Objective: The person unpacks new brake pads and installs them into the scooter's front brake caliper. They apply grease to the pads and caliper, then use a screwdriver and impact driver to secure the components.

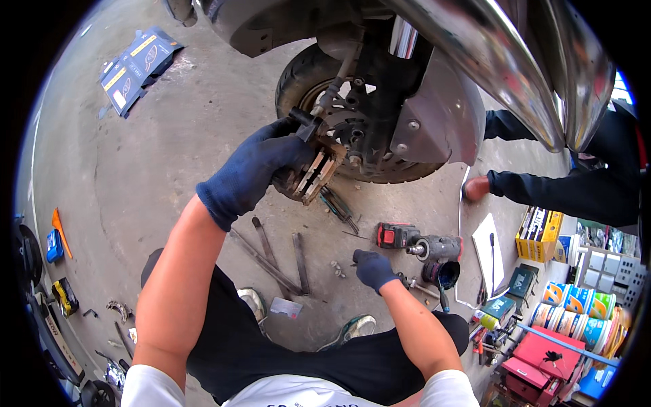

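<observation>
My left hand [247, 166], in a dark blue knit glove, grips a brake caliper [320, 175] beside the motorcycle's front wheel [293, 76]. The caliper is off the disc, with its brake pads and the slot between them facing me. My right hand [375, 270], gloved alike, is low over the floor between my knees, its fingers curled. Whatever they hold, if anything, is hidden. Small bits of debris [338, 269] lie just left of it. Nearby are a cordless impact wrench [437, 248] with a red-and-black battery [396, 235] and a round dark tin [444, 273].
Pliers [338, 206] and metal bars [300, 263] lie on the floor ahead of me. Chrome exhaust pipes [502, 54] hang overhead. Another person's leg [542, 192] reaches in at right. A red toolbox [546, 356] and several tape rolls [569, 325] stand lower right.
</observation>
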The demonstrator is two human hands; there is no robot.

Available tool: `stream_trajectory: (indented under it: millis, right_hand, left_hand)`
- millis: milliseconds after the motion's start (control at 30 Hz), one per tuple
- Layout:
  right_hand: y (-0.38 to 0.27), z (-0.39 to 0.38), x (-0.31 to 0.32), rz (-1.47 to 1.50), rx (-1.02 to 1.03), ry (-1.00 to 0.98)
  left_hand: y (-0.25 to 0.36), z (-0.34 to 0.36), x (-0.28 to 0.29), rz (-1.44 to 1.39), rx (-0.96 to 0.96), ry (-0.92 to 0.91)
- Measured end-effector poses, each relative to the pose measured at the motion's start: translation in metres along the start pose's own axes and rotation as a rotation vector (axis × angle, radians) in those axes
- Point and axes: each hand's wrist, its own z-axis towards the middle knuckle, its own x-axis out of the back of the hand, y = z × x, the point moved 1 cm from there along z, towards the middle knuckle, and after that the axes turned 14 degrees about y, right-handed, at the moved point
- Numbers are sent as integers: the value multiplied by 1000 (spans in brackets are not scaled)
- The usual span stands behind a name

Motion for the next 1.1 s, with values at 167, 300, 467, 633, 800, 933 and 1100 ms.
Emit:
stream_trajectory:
  millis: [167, 300, 467, 633, 800, 933, 1100]
  right_hand:
    - [7, 37, -13, -64, 40, 331]
    - [-30, 102, -9, 6, -128, 556]
    - [-50, 131, -20, -24, -197, 445]
    - [-34, 115, -17, 46, -185, 333]
    - [-21, 108, -16, 160, -313, 274]
    - [-25, 97, 20, 581, -435, 181]
    - [-80, 51, 144, 717, -428, 99]
  left_hand:
    - [-1, 2, -8, 35, -62, 105]
    - [-4, 6, -8, -12, -71, 97]
    - [-3, 7, -9, -36, -63, 51]
    - [-1, 4, -9, -23, -63, 42]
    - [-2, 5, -12, -3, -56, 53]
    - [-2, 4, -12, 4, -56, 50]
    - [-6, 6, -11, -23, -83, 62]
